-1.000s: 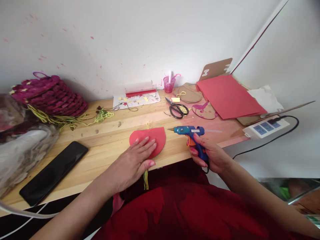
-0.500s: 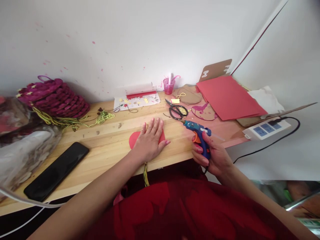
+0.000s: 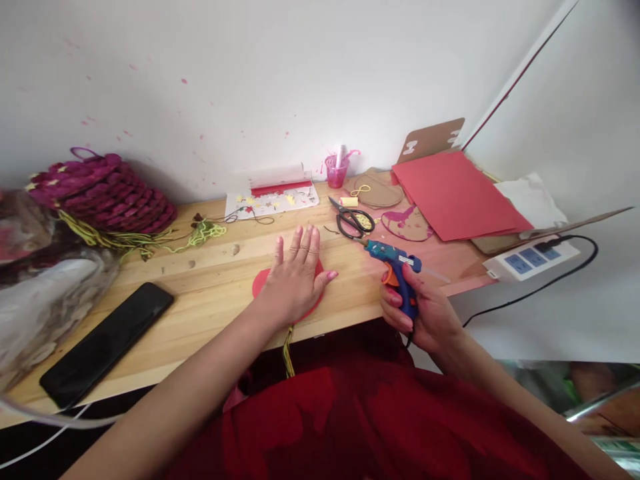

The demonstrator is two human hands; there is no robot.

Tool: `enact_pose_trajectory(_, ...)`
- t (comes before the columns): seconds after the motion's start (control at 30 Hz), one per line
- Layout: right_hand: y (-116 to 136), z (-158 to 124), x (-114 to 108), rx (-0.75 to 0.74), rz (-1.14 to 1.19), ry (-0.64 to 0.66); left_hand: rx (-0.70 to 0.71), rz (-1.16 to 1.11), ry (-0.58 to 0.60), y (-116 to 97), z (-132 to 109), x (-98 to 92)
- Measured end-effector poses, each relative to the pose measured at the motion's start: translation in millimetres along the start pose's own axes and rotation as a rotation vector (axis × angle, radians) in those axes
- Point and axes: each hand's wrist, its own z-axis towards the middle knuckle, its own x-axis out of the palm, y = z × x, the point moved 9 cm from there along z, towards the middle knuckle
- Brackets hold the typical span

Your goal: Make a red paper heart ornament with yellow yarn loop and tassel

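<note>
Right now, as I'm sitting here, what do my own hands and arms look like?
Your left hand and right hand are ungloved, with pinkish-red marks on some fingertips. No watch or bracelet shows on either wrist. Both forearms are bare where visible, with no sleeves in view. Your garment is dark red with brighter red patches.

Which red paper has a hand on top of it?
The small, rounded red piece, partly hidden under the left hand. The big, straight-edged red sheets lie farther back on the right, with no hand on them.
</note>
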Motion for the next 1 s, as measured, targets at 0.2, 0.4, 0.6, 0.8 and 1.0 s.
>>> enact_pose_trajectory(0.2, 1.5, 2.2, 5.3, 0.002, -0.018, -0.012, -0.024, 0.057, 0.033, 0.1, -13.3, 10.5)
enact_pose_trajectory(0.4, 8.3, 6.0, 9.1, -0.049, -0.039, -0.076, -0.035, 0.047, -0.02, -2.0, -22.5, 5.1)
enact_pose_trajectory(0.6, 0.8, 15.1, 19.4, -0.03, -0.081, -0.182, 0.025, -0.227, -0.099, 15.5, -31.5, -14.2)
enact_pose_trajectory(0.8, -8.3, 32.3, 41.6, -0.113, -0.113, -0.125, 0.196, -0.348, -0.38, 23.1, -53.1, -37.1)
enact_pose_trajectory(1.0, -13.1, 33.4, 53.6, -0.102, -0.093, -0.135, 0.273, -0.233, -0.303, 11.9, -52.9, -28.1)
